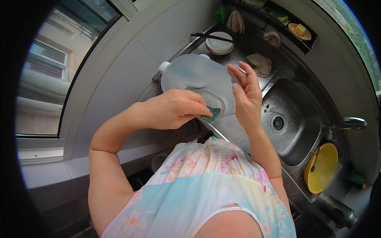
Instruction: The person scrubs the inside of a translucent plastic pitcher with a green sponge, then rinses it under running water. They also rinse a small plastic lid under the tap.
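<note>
My left hand [181,108] pinches a green scouring pad [212,114] between thumb and fingertips, over the near side of a translucent plastic container [196,70]. The container is wide with rounded corners, and white plastic fittings [164,67] show at its far left edge. My right hand [248,95] holds its right rim, thumb on the near side and fingers partly hidden around the edge. Beneath it is the steel drainboard, left of the sink basin [294,116].
Behind the container, black chopsticks [212,37] lie across stacked white bowls [219,46]. A beige cloth [259,64] lies near the basin. A faucet [348,123] and a yellow basin [320,169] are at right. A black wall shelf [273,23] holds sponges and soap.
</note>
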Available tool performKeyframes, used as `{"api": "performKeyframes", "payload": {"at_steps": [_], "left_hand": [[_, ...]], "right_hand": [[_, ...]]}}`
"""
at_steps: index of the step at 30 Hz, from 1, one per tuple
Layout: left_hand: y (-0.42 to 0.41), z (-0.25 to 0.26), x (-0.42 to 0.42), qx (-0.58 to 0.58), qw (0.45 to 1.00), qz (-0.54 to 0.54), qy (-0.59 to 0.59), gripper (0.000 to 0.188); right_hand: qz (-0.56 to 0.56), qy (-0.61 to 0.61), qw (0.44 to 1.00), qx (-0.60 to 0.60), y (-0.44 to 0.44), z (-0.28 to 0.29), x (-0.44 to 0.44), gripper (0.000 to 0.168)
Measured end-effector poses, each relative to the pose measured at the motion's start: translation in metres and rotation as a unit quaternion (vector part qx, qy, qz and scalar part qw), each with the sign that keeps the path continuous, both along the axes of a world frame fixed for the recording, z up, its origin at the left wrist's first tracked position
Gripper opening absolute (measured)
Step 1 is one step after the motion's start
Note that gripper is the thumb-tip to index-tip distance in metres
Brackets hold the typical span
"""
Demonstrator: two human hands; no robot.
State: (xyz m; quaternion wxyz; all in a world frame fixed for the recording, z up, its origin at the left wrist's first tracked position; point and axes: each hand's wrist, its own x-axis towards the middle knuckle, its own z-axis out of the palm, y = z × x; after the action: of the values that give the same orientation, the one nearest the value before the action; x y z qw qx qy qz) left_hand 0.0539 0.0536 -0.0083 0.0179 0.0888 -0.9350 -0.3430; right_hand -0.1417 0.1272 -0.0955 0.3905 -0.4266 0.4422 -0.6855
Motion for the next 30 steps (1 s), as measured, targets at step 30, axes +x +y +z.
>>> {"api": "performKeyframes", "payload": {"at_steps": [30], "left_hand": [[-0.079,-0.086,-0.025,-0.411,0.810,-0.171,-0.381,0.012]], "right_hand": [[-0.111,0.215,0.970,0.003,-0.005,0.002,-0.001,0.052]]}}
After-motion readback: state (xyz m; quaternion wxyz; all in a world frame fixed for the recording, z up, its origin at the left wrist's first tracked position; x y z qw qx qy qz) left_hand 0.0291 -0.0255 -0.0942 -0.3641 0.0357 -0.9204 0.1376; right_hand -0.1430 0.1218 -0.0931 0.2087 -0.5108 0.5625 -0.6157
